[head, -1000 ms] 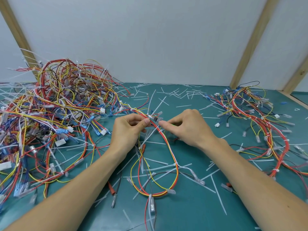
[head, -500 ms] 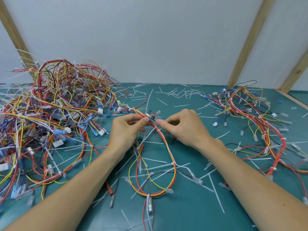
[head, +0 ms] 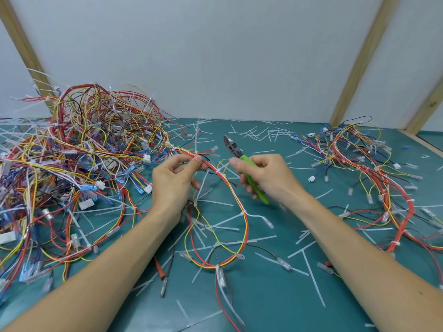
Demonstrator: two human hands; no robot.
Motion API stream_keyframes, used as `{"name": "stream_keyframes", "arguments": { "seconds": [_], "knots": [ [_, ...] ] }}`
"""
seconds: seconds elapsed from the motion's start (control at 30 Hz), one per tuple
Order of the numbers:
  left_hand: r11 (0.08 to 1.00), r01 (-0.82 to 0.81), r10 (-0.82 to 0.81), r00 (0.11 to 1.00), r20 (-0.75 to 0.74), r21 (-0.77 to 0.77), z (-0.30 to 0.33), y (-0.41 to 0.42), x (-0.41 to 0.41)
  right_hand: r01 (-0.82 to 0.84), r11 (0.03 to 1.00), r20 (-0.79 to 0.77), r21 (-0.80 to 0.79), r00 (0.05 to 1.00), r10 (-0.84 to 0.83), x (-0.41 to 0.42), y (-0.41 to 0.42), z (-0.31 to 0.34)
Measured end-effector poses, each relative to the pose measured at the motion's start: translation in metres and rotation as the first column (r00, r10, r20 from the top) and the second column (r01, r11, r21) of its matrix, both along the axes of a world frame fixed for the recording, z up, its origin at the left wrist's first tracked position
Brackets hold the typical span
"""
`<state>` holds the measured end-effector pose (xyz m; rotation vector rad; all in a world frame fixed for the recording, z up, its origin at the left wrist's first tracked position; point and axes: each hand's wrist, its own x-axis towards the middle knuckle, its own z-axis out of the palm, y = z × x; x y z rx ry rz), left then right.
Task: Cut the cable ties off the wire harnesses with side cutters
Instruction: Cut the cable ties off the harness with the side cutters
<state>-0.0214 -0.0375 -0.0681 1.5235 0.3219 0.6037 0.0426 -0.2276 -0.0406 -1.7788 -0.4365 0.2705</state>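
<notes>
On the far left of the left hand lies the big heap of wire harnesses [head: 79, 159], a tangle of red, yellow and blue wires with many white ties in it. One harness [head: 230, 195] comes out of this heap and passes through the left hand [head: 176, 185]. This hand pinches the red-and-yellow bundle between thumb and forefinger, with the other fingers curled below.

From the pinch the bundle runs to the right and toward the person, then bends into a loop that lies on the green surface [head: 275, 303] between the two forearms. Its long axis just past the left thumb goes diagonally, from upper left to lower right. A white cable tie [head: 223, 174] sits on this stretch, in the gap between the two hands, somewhat nearer to the right hand. A further tie [head: 245, 213] is lower on the loop.

The right hand [head: 266, 178] grips the green handles of the side cutters [head: 242, 161]. The tool points up and to the left, away from the person, with its metal nose above and beyond the bundle; the nose seems nearly closed. I judge that the nose must swing down and left to meet the nearer tie.

Right of the right hand lies a smaller harness pile [head: 374, 173].
</notes>
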Motion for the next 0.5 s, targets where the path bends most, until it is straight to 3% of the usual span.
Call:
{"name": "stream_keyframes", "arguments": {
  "seconds": [0.3, 0.5],
  "knots": [
    [0.994, 0.038, -0.037, 0.999, 0.017, -0.106, 0.006, -0.006, -0.004, 0.03, 0.999, 0.069, -0.035, 0.997, -0.027, -0.003, 0.009, -0.008],
    [0.974, 0.161, -0.169, 0.985, -0.039, -0.161, 0.01, -0.012, -0.005, 0.081, 0.997, 0.129, -0.005, 0.988, -0.079, -0.004, 0.009, -0.01]
  ]
}}
